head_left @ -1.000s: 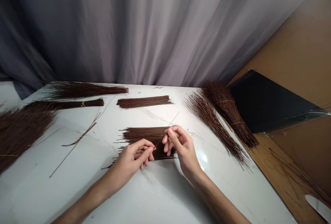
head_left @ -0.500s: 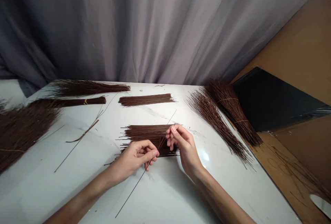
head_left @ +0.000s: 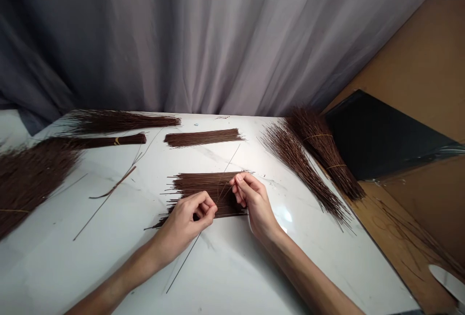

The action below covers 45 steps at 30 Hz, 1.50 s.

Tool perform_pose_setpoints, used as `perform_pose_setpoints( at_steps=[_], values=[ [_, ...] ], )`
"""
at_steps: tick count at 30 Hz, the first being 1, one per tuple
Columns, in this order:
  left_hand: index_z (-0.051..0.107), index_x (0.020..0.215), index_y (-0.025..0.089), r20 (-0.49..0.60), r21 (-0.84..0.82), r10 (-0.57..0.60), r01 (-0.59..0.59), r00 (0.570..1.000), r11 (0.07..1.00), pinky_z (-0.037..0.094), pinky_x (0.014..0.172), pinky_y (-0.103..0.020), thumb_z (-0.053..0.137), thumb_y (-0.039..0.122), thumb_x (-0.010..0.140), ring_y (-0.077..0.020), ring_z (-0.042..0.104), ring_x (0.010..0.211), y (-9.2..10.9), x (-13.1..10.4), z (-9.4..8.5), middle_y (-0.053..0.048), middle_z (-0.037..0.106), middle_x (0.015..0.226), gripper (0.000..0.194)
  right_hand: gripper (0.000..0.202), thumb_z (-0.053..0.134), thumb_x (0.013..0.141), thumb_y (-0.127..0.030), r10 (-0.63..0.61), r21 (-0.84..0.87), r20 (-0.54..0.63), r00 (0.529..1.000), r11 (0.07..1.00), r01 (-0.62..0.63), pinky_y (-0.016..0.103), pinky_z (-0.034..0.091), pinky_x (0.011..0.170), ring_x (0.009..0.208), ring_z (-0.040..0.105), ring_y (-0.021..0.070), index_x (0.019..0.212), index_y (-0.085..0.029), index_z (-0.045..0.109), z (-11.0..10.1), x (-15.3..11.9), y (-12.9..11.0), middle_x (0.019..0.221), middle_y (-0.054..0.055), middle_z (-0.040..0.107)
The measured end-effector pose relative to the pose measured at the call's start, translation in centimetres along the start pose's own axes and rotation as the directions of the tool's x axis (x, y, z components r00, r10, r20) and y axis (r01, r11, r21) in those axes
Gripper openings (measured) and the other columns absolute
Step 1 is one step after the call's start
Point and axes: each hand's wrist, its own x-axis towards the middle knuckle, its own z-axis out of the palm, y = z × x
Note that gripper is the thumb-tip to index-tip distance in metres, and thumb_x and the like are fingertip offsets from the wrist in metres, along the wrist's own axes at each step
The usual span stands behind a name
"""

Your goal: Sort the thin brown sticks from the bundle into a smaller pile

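Where the left hand (head_left: 187, 223) pinches: fingers nipped on a thin brown stick (head_left: 184, 261)
Right hand (head_left: 256, 203): fingertips pinched too, looks like a fine strand (head_left: 225, 194) running leftward
Stick spread (head_left: 203, 182): worktop (head_left: 225, 266), right behind the hands
Smaller row (head_left: 203, 137): farther back
Tied bundle (head_left: 332, 157): off right, beside a loose one (head_left: 301, 165)

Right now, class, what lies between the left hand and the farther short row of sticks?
From the left hand to the farther row, the head view shows the nearer row of sticks, then a strip of white table.
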Motion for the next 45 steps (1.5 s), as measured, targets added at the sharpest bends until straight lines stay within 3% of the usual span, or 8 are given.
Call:
perform_pose_setpoints(
  at_steps=[14,18,22,25,31,34,37,45],
  values=[
    [0.055,0.08,0.022,-0.026,0.083,0.035,-0.032,0.999,0.996,0.041,0.062,-0.025,0.053,0.031,0.099,-0.0153,0.055,0.071,-0.5,-0.2,-0.4,0.002,0.06,0.077,0.02,0.039,0.057,0.094,-0.061,0.08,-0.011,0.034,0.996,0.997,-0.079,0.018,0.029,0.034,0.049,0.046,0.0078,0.094,-0.021,0.057,0.8,-0.4,0.4,0.078,-0.003,0.053],
    [0.065,0.088,0.022,-0.04,-0.122,0.01,-0.015,0.999,0.992,0.047,0.069,-0.026,0.056,0.039,0.099,-0.0171,0.062,0.077,-0.3,0.3,-0.9,0.0,0.067,0.082,0.023,0.044,0.052,0.095,-0.066,0.115,-0.083,0.219,0.969,0.992,-0.099,0.017,0.036,0.032,0.053,0.055,0.0097,0.111,-0.025,0.053,1.5,-1.5,0.3,0.09,-0.001,0.058],
    [0.068,0.1,0.022,-0.221,-0.33,-0.029,-0.047,0.975,0.943,0.05,0.071,-0.025,0.062,0.044,0.097,-0.0143,0.059,0.073,-0.3,0.7,-1.1,-0.002,0.072,0.094,0.022,0.037,0.059,0.094,-0.059,0.147,-0.154,0.46,0.876,0.984,-0.084,0.021,0.046,0.048,0.066,0.06,0.0132,0.101,-0.023,0.06,2.5,-3.2,0.2,0.083,0.001,0.064],
    [0.067,0.102,0.023,-0.284,-0.361,-0.069,-0.04,0.956,0.932,0.048,0.063,-0.023,0.063,0.045,0.097,-0.0118,0.053,0.065,-0.4,0.8,-1.3,-0.003,0.072,0.099,0.024,0.033,0.056,0.098,-0.056,0.157,-0.187,0.482,0.862,0.98,-0.074,0.03,0.05,0.063,0.071,0.061,0.0177,0.092,-0.025,0.063,3.0,-3.9,-0.4,0.083,0.002,0.069],
    [0.065,0.111,0.027,-0.201,0.035,0.095,-0.09,0.975,0.995,0.048,0.075,-0.028,0.053,0.042,0.103,-0.0175,0.061,0.083,-1.2,1.0,-1.6,-0.002,0.066,0.101,0.021,0.032,0.055,0.097,-0.058,-0.02,-0.311,0.27,0.963,0.944,0.107,0.037,0.049,0.058,0.061,0.06,0.0229,0.085,-0.031,0.066,0.5,-1.8,-1.7,0.068,0.001,0.065],
    [0.065,0.104,0.026,-0.093,0.377,0.216,-0.167,0.972,0.911,0.045,0.079,-0.032,0.047,0.034,0.105,-0.0195,0.061,0.088,-2.0,1.1,-1.8,-0.001,0.065,0.1,0.019,0.031,0.056,0.096,-0.056,-0.334,-0.623,-0.001,0.943,0.738,0.26,0.041,0.049,0.062,0.065,0.063,0.0272,0.088,-0.031,0.072,-3.4,0.1,-2.9,0.073,0.007,0.07],
    [0.063,0.101,0.025,-0.051,0.542,0.266,-0.197,0.963,0.817,0.044,0.081,-0.033,0.043,0.027,0.106,-0.0207,0.062,0.092,-2.8,1.2,-2.0,-0.001,0.065,0.099,0.02,0.034,0.057,0.096,-0.053,-0.497,-0.9,-0.197,0.845,0.433,0.045,0.038,0.044,0.061,0.065,0.064,0.0264,0.096,-0.026,0.077,-7.9,1.6,-4.0,0.078,0.009,0.073],
    [0.063,0.102,0.024,-0.047,0.597,0.285,-0.202,0.957,0.776,0.046,0.076,-0.032,0.044,0.025,0.107,-0.0185,0.062,0.089,-3.2,1.2,-1.8,-0.001,0.062,0.101,0.02,0.032,0.059,0.094,-0.042,-0.534,-0.887,-0.454,0.713,0.193,-0.42,0.031,0.025,0.059,0.069,0.058,0.0242,0.108,-0.022,0.08,-15.6,2.7,-4.7,0.085,0.012,0.074]
  ],
)
